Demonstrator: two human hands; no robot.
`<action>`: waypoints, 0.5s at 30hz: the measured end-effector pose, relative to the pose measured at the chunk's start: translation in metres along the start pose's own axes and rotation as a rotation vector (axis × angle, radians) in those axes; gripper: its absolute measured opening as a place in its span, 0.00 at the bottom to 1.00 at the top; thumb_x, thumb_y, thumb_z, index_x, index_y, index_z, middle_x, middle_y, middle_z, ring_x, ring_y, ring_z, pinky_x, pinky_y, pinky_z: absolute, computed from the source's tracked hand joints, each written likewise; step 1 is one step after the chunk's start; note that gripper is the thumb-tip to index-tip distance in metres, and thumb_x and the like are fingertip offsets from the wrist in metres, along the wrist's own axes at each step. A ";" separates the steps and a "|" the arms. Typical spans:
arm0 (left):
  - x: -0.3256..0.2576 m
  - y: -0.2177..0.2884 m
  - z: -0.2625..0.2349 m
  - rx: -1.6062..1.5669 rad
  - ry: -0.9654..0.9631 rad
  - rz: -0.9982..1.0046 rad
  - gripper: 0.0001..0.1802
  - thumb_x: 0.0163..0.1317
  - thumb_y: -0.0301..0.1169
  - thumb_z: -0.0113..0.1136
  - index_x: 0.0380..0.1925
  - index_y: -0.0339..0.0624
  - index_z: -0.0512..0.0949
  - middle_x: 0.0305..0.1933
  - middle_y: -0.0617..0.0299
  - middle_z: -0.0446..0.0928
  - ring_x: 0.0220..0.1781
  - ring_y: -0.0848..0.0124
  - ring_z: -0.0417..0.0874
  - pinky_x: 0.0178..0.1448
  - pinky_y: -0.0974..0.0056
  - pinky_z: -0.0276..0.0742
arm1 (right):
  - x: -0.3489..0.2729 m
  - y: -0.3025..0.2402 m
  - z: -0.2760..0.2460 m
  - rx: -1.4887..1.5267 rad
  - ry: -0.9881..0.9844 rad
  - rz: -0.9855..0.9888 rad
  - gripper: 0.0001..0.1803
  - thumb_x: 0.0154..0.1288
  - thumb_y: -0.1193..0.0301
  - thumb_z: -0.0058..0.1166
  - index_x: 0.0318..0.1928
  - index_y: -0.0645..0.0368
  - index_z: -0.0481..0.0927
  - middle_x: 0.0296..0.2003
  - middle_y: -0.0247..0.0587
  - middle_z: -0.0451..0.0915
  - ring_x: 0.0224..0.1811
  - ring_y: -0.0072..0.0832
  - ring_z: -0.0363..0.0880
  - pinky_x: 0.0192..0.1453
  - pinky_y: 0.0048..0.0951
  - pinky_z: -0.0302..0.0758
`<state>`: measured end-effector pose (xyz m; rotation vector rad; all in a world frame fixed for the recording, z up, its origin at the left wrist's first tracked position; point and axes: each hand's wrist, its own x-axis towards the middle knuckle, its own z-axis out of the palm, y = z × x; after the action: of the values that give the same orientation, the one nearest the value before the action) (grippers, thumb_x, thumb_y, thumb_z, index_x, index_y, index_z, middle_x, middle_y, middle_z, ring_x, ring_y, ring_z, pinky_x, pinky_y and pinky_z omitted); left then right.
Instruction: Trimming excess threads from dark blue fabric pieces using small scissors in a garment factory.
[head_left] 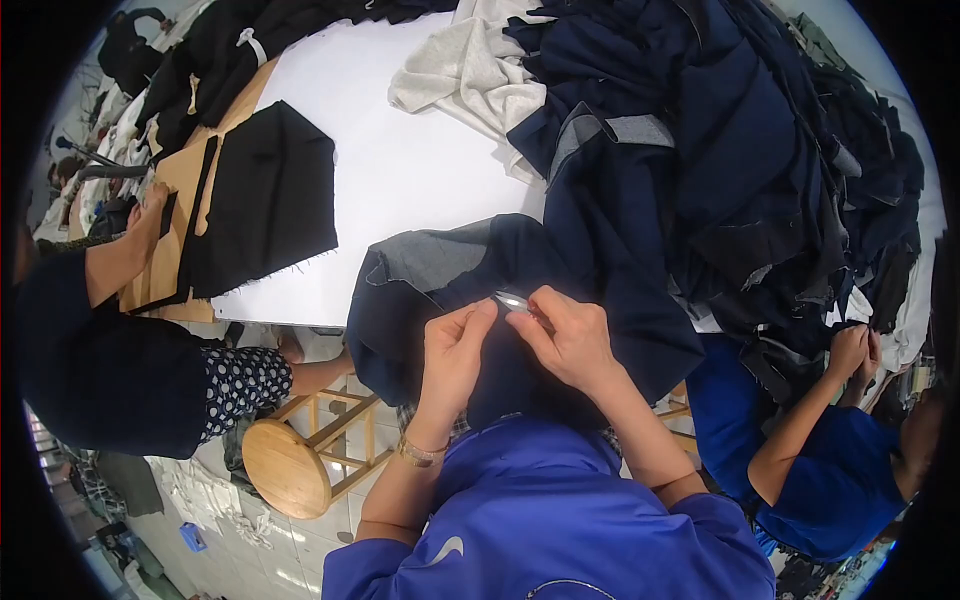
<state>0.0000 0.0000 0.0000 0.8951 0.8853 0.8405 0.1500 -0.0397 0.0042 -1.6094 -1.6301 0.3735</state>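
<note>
A navy garment (388, 325) with a grey inner panel (435, 262) lies bunched over my lap and the table's near edge. My left hand (456, 350) is closed in a pinch on the cloth, thumb and forefinger together. Close by, my right hand (570, 338) grips small silver thread snips (512, 300), whose blades point toward my left fingertips. Whether a thread lies between the blades is too small to tell.
A large pile of navy cloth (740, 130) covers the right of the white table (360, 90), beside pale grey fabric (470, 70). Black cloth (265, 190) lies at left near a co-worker's hand (148, 215). Another co-worker's hands (850, 350) are at right. A wooden stool (287, 468) stands lower left.
</note>
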 end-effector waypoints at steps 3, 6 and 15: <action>0.000 -0.001 0.000 0.038 -0.001 0.033 0.12 0.65 0.31 0.54 0.38 0.33 0.81 0.33 0.66 0.80 0.32 0.85 0.75 0.36 0.79 0.69 | 0.001 0.000 -0.001 -0.029 0.018 0.016 0.16 0.59 0.62 0.58 0.24 0.59 0.71 0.16 0.39 0.73 0.16 0.34 0.74 0.19 0.30 0.67; -0.001 -0.001 -0.001 -0.074 0.014 -0.026 0.11 0.65 0.31 0.53 0.36 0.35 0.81 0.34 0.65 0.81 0.32 0.83 0.78 0.37 0.79 0.72 | 0.000 0.000 -0.002 0.219 0.064 0.221 0.14 0.63 0.65 0.55 0.27 0.61 0.69 0.15 0.39 0.69 0.14 0.28 0.68 0.20 0.26 0.64; 0.001 -0.009 -0.004 -0.242 0.024 -0.120 0.11 0.65 0.32 0.54 0.37 0.36 0.81 0.35 0.67 0.79 0.36 0.83 0.74 0.41 0.77 0.68 | -0.003 -0.016 0.004 0.343 -0.033 0.204 0.21 0.47 0.64 0.71 0.32 0.61 0.72 0.18 0.30 0.72 0.16 0.14 0.66 0.20 0.19 0.62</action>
<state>-0.0009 -0.0011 -0.0095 0.6162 0.8292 0.8354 0.1361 -0.0440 0.0116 -1.5123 -1.3405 0.7467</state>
